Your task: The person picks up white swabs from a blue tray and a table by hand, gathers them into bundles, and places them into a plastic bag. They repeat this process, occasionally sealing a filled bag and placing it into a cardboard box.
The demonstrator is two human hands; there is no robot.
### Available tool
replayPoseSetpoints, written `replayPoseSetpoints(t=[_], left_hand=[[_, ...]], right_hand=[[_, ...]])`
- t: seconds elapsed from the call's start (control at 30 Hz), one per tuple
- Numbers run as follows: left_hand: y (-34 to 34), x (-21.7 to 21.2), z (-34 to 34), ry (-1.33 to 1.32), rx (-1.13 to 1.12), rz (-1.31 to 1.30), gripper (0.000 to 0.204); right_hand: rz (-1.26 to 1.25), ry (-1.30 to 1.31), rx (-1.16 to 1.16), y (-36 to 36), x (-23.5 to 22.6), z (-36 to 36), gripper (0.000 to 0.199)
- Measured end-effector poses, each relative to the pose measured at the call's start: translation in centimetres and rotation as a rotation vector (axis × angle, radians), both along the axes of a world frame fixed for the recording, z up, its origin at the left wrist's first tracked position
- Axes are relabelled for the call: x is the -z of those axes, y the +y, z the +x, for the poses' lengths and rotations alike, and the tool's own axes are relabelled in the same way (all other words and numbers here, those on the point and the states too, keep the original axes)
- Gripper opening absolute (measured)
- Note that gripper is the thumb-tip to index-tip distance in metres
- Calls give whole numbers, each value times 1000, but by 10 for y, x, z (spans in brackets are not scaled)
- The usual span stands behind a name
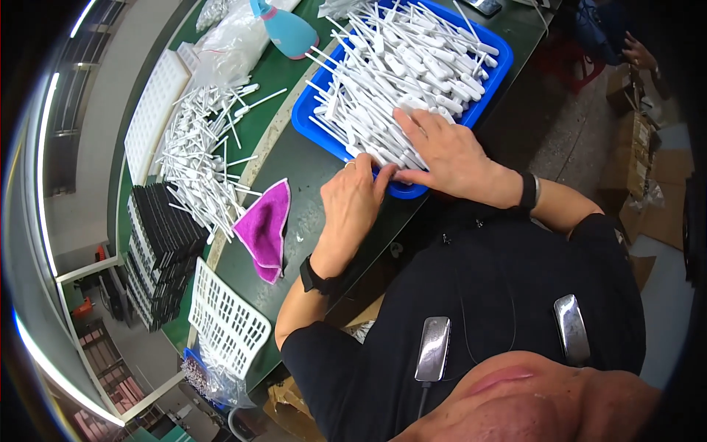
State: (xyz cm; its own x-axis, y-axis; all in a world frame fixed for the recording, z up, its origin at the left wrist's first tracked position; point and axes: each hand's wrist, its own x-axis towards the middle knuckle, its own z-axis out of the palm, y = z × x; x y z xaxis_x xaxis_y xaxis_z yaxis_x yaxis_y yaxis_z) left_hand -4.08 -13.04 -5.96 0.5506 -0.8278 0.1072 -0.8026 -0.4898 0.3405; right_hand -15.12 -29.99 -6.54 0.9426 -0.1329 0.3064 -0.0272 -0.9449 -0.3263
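The right hand lies flat, grip released, on white sticks heaped in the blue tray on the bench; the left hand pinches the tray's near rim.

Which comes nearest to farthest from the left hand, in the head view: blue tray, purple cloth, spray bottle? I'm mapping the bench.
1. Blue tray: touching the left hand, just ahead.
2. Purple cloth: on the green mat to its left.
3. Spray bottle: far end of the bench.
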Motion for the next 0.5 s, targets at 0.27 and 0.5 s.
replayPoseSetpoints(t=[0.27,0.5], left_hand=[[-2,11,3,61,51,-24,19],[-3,12,10,98,50,-91,18]], right_hand=[[-1,79,96,17,14,26,83],[240,65,87,-1,28,39,70]])
